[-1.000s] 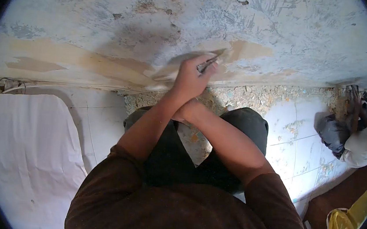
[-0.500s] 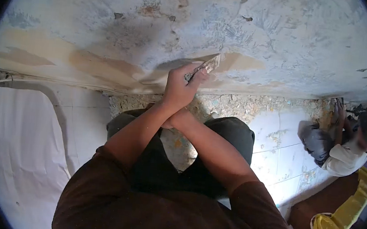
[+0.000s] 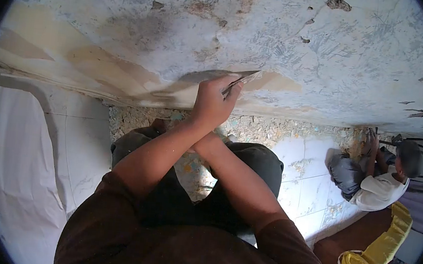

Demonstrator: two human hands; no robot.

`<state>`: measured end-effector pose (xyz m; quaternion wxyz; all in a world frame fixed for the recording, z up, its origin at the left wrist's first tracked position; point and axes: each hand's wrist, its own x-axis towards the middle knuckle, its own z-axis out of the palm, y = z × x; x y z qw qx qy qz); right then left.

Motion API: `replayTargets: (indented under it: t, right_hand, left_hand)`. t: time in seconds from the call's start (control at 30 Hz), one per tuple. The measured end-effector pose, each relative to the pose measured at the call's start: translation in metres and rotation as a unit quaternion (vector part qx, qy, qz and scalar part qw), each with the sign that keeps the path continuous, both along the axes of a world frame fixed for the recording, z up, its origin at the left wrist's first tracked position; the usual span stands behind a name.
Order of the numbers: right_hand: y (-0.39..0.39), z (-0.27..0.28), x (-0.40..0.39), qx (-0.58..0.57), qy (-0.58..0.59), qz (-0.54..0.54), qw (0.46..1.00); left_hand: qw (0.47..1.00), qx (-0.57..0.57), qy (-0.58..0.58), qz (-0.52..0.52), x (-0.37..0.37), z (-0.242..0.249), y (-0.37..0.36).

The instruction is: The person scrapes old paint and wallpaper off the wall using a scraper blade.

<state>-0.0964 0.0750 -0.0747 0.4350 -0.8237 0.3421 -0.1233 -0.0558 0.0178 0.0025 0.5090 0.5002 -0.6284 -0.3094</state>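
Scraper turned edge-on; left hand (fingers closed) grips it; right hand mostly hidden.

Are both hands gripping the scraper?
No, only the left hand grips the scraper; the right hand sits by the left forearm, partly hidden.

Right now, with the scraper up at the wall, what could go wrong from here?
The scraper in the left hand has its tip at the edge of the tan patch; too steep an angle might gouge the wall. The right hand, mostly hidden, is crossed beneath the left wrist, so a slip could be awkward to recover. Loose debris lies along the wall's foot; feet might slide on it.
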Motion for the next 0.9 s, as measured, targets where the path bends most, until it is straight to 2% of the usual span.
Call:
replayTargets:
  t: [0.1, 0.2, 0.5, 0.57, 0.6, 0.67, 0.77, 0.9]
  right_hand:
    - [0.001, 0.009, -0.002, -0.018, -0.01, -0.003, 1.0]
    - [-0.006, 0.016, -0.001, -0.043, -0.025, -0.006, 0.999]
    - [-0.003, 0.01, -0.009, -0.08, -0.061, -0.035, 0.994]
    - [0.0, 0.005, -0.007, -0.08, -0.063, -0.043, 0.994]
    - [0.001, 0.002, -0.005, -0.081, -0.065, -0.048, 0.993]
    - [0.002, -0.002, -0.005, -0.084, -0.065, -0.06, 0.993]
    - [0.009, -0.007, -0.01, -0.085, -0.058, -0.076, 0.992]
    - [0.002, -0.003, -0.009, -0.095, -0.063, -0.093, 0.989]
  left_hand:
    - [1.0, 0.028, -0.007, 0.014, 0.0, -0.003, -0.003]
    - [0.996, -0.031, -0.077, 0.035, 0.0, -0.002, -0.005]
    - [0.999, 0.001, -0.043, -0.013, -0.002, 0.004, -0.01]
    - [1.0, 0.006, 0.016, -0.008, -0.005, 0.002, -0.01]
    - [1.0, 0.009, 0.015, -0.008, -0.009, -0.003, -0.013]
    - [0.994, -0.094, -0.055, -0.032, -0.02, -0.014, -0.021]
    - [0.997, -0.047, -0.037, -0.041, -0.02, -0.013, -0.022]
    - [0.998, -0.055, -0.011, -0.013, -0.006, -0.004, -0.006]
